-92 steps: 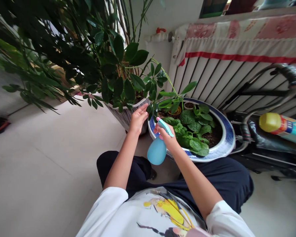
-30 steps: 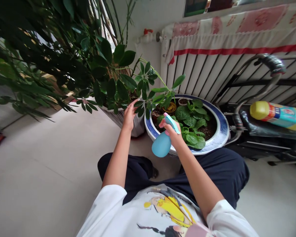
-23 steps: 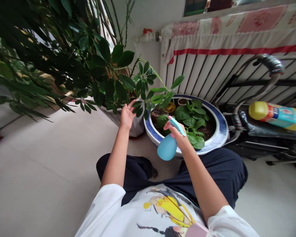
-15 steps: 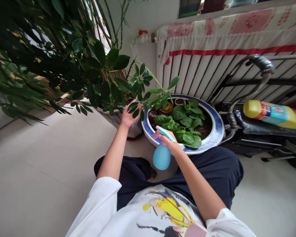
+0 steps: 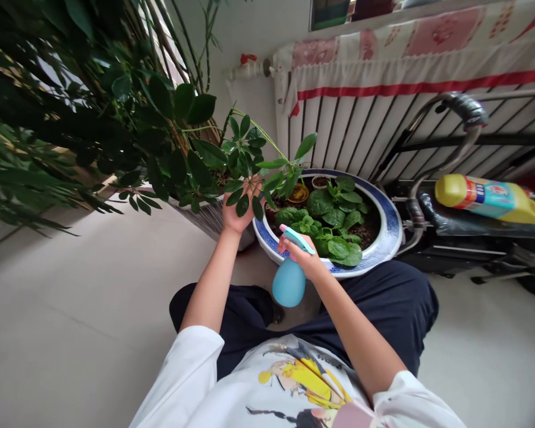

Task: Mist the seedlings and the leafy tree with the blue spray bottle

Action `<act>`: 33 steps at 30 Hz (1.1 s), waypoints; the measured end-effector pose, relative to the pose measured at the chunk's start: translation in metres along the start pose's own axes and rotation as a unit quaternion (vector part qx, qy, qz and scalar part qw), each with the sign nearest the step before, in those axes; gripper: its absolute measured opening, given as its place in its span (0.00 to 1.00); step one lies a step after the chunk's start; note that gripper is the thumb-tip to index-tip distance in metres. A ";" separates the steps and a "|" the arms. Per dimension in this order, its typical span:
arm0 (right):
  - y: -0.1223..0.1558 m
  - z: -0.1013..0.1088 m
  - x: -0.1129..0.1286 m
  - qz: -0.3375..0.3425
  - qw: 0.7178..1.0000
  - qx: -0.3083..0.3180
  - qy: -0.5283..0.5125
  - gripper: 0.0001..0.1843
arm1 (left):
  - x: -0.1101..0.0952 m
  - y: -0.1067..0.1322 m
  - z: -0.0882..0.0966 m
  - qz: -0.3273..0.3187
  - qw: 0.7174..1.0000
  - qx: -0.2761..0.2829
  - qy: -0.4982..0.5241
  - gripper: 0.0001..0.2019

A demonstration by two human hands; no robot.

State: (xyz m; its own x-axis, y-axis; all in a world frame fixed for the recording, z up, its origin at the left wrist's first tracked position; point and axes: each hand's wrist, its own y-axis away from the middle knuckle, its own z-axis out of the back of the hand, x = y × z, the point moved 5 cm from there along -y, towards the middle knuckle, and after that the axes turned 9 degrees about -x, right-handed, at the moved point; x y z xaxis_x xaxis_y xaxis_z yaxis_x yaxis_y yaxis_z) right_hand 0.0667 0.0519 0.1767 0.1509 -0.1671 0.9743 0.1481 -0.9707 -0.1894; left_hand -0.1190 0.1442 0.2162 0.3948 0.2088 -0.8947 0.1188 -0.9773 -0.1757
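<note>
My right hand (image 5: 304, 252) is wrapped round the neck of a blue spray bottle (image 5: 289, 284) with a pink nozzle, held upright over my lap. The nozzle points forward and left, toward the leaves. My left hand (image 5: 241, 208) is spread palm up beneath a drooping cluster of glossy green leaves (image 5: 243, 156) on a large potted plant. Some leaves cover its fingers, and whether they touch the palm I cannot tell. Just right of both hands stands a wide blue-and-white ceramic planter (image 5: 392, 229) with low broad-leaved plants (image 5: 334, 217) in soil.
Behind the planter is a white radiator (image 5: 334, 128) under a red-and-white cloth (image 5: 383, 65). To the right, a metal-framed cart (image 5: 428, 172) carries a yellow bottle (image 5: 490, 199) lying on its side. The tall plant's striped pot (image 5: 205, 223) stands on the pale floor (image 5: 116, 297).
My left hand has moved slightly right and further in under the leaf cluster. The view has shifted a little to the right. The spray bottle stays in my right hand.
</note>
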 end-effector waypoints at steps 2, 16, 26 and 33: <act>0.000 0.002 0.001 0.027 0.999 -0.018 0.002 0.14 | -0.005 0.004 -0.004 -0.006 1.000 0.014 -0.007 0.31; -0.001 -0.006 0.005 0.036 0.998 -0.048 -0.013 0.14 | -0.020 0.028 0.030 0.014 0.999 -0.047 0.000 0.34; 0.004 -0.019 0.004 0.070 0.997 0.041 -0.010 0.16 | -0.037 0.045 0.037 0.051 0.987 -0.071 0.135 0.30; 0.012 -0.028 0.006 0.090 0.991 0.091 -0.039 0.25 | -0.040 0.052 0.047 0.057 0.983 -0.072 0.157 0.29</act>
State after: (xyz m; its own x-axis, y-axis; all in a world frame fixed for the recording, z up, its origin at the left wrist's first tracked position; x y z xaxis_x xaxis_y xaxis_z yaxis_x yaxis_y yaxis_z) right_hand 0.0422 0.0341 0.1831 0.2645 -0.3137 0.9119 0.2856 -0.8777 -0.3848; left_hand -0.1713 0.0830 0.2236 0.6728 0.1220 -0.7297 0.1765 -0.9843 -0.0018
